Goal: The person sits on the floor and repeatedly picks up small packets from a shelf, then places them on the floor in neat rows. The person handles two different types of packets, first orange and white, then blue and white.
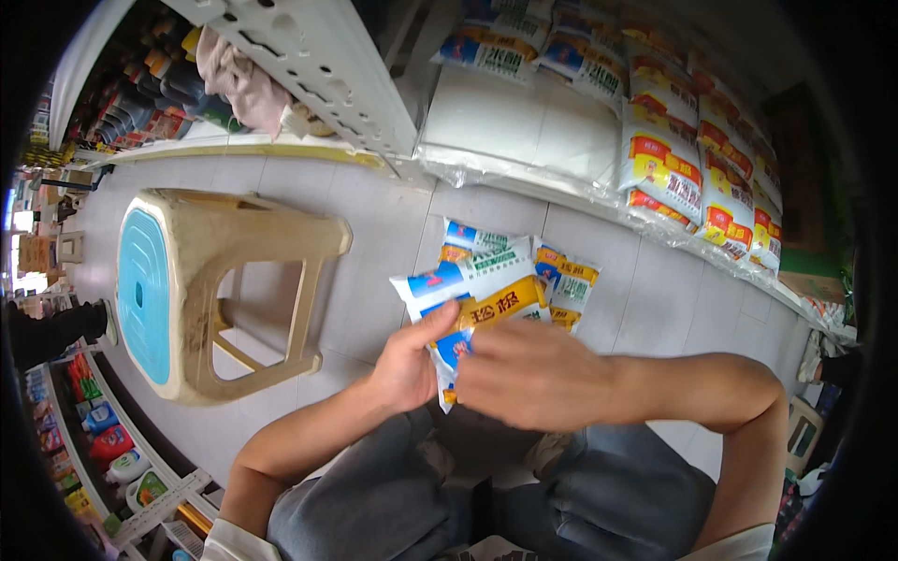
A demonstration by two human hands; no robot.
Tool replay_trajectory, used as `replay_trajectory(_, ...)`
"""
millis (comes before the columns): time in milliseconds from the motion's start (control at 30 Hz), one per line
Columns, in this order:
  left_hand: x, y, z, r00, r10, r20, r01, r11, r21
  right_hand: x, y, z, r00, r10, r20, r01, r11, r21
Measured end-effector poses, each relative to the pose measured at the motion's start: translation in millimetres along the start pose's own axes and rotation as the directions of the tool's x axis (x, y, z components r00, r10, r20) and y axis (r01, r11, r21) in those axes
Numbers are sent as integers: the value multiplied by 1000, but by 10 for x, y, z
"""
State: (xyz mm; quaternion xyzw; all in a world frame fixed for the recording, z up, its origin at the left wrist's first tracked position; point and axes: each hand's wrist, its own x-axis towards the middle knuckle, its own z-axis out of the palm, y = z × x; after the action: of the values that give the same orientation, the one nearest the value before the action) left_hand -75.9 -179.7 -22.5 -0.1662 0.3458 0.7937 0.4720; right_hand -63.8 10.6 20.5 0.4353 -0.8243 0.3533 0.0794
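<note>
My left hand grips a white, blue and orange soft plastic pouch by its near left side, thumb on top. The pouch is tilted in front of me, above the floor. Against its near right part is my right hand, fingers curled in and blurred by motion. Whatever is in those fingers is hidden. Just beyond the held pouch, similar pouches lie on the floor: one pouch partly covered by it and another pouch to the right.
A beige plastic stool with a blue top lies on its side at left. Ahead is a low white shelf with stacked pouches at right. A pink cloth hangs on the far left shelving. Bottles fill the near left shelf.
</note>
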Motion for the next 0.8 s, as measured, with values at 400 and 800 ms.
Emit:
replay_trajectory(400, 75, 70, -138, 995, -6, 99, -1, 997, 71, -307, 499, 106, 289, 785, 547, -807, -107, 580)
replay_trajectory(800, 145, -517, -1267, 990, -87, -113, 137, 791, 597, -956, 173, 705, 327, 625, 709, -923, 49, 382)
